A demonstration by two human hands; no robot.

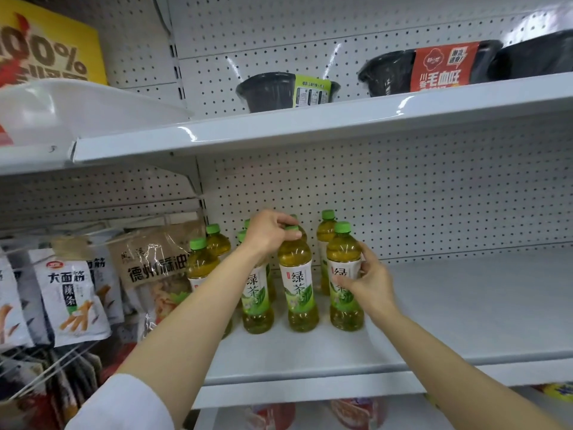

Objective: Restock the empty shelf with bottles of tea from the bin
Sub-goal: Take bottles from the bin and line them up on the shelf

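Left hand [269,231]: fingers curled over the green cap of a front-row green tea bottle [298,280], gripping it from above; white sleeve [124,405] at the forearm. Right hand [370,282]: thumb and fingers wrapped round the label of the rightmost front green tea bottle [344,274]. Both bottles upright on the white shelf [465,305], among further bottles clustered at its left end. Adjacent left: hanging snack packets [73,296]. Shelf above: black instant-meal bowls [279,91]
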